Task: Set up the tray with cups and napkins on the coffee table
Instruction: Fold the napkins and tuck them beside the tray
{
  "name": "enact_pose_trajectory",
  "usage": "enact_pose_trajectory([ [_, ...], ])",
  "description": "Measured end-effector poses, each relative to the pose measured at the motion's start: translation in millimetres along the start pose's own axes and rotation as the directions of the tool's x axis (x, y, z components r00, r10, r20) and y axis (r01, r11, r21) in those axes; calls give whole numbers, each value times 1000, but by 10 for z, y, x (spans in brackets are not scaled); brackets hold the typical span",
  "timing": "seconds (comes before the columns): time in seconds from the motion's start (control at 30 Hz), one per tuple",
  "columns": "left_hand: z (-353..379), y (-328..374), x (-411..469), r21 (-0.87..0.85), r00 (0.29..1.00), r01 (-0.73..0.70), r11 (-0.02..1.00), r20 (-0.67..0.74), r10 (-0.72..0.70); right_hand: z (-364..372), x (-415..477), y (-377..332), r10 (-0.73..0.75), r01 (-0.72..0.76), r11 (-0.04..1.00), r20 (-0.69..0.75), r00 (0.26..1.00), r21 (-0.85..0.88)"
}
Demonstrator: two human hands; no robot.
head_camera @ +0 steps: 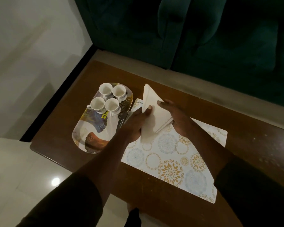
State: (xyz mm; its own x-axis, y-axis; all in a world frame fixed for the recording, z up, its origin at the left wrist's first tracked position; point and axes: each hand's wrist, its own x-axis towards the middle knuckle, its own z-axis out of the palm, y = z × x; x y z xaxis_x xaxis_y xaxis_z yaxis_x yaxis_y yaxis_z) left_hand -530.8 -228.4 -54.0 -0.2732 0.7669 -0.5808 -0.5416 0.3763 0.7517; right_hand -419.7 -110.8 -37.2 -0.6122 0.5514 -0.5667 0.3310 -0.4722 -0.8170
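An oval tray (90,138) with a leaf pattern lies on the left part of the brown coffee table (154,190). Several white cups (105,99) stand upright in a cluster at the tray's far end. A stack of white napkins (154,108), folded into a triangle, is held above the table just right of the tray. My left hand (134,123) grips the stack's lower left edge with the thumb on top. My right hand (175,115) holds its right side.
A white placemat (170,161) with round floral patterns lies under my hands. A dark green sofa (203,38) runs along the table's far side. Pale floor tiles (23,63) are to the left. A dark flat object (122,120) leans at the tray's right edge.
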Motion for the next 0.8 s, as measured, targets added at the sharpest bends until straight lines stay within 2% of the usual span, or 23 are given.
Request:
enact_pose_trajectory([
  [0.1,130,-31,38,6,998,20,1000,-58,-20,157,41,27,-5,3,1000,-74,997,-24],
  [0.2,133,-51,40,-11,996,39,999,-80,-39,192,50,42,-62,48,991,-104,993,-126],
  [0.3,7,-70,-6,-84,998,39,996,-44,-43,105,44,29,-108,96,988,-96,989,-120],
  [0.4,-49,-138,-58,-156,994,79,985,-65,-90,89,6,72,-124,118,986,-43,991,-118],
  [0.47,14,-209,-80,-119,984,145,982,-84,-156,101,-5,129,-106,98,980,-43,993,-171],
  [0.57,119,-299,-98,30,971,186,982,-158,-179,69,-13,137,-26,-7,948,-99,995,-317],
  [0.67,158,-382,-112,42,984,131,990,-125,-125,37,-7,149,-14,-35,881,-100,995,-473],
  [0.8,114,-363,-184,43,988,141,989,-74,-137,71,-24,127,-25,-21,884,-92,995,-467],
])
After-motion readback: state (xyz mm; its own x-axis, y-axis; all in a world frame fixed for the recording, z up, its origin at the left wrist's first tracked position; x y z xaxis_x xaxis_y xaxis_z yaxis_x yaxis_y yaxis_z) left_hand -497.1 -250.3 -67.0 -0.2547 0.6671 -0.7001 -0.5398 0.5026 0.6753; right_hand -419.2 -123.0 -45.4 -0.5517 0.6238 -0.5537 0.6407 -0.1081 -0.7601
